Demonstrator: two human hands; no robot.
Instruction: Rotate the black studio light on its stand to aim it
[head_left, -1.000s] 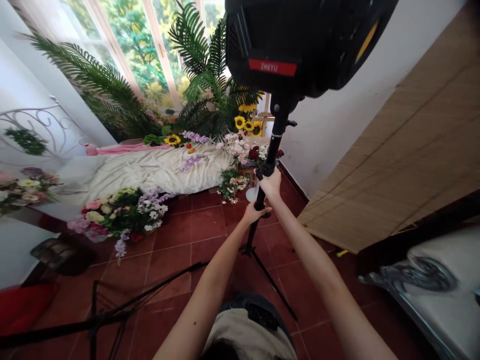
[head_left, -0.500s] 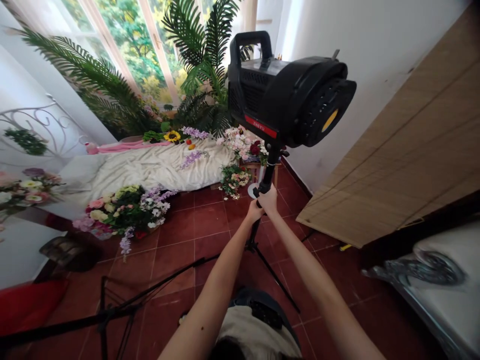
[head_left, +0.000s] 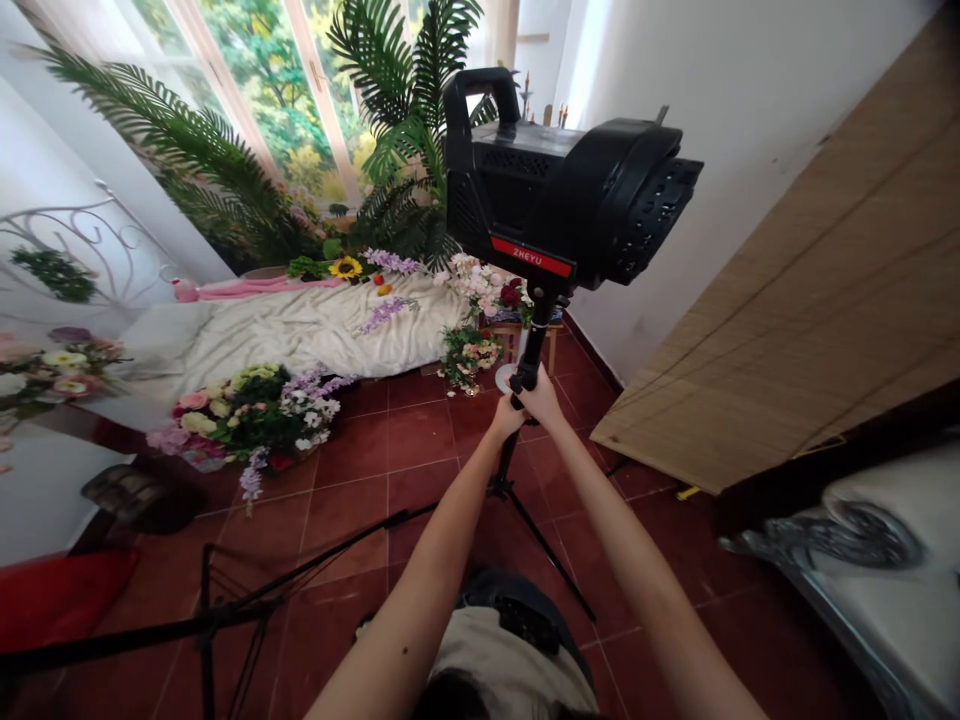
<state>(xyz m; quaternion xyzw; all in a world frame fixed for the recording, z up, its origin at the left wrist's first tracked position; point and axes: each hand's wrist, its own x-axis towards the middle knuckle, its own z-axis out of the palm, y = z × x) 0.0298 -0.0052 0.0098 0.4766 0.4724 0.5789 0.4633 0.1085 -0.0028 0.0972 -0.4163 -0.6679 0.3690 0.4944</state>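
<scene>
My left hand (head_left: 507, 420) and right hand (head_left: 543, 402) grip the black stand pole (head_left: 534, 345), fingers (head_left: 519, 402) curled around it; the ZHEYU studio light (head_left: 562, 200) on top has turned further right than a moment ago, high above the tiled floor (head_left: 420, 440).

Left arm (head_left: 420, 590): we reach it up from 7 o'clock, bare and almost straight, converging on the other arm.
Right arm (head_left: 637, 550): we reach it up from 5 o'clock, bare and almost straight, raised to about the same height.
Left hand (head_left: 508, 418): we curl it into a closed grip near frame centre.
Right hand (head_left: 541, 402): we close it likewise, at 2 o'clock from our left hand and slightly higher.
Spacing: our hands sit just beside each other.
</scene>
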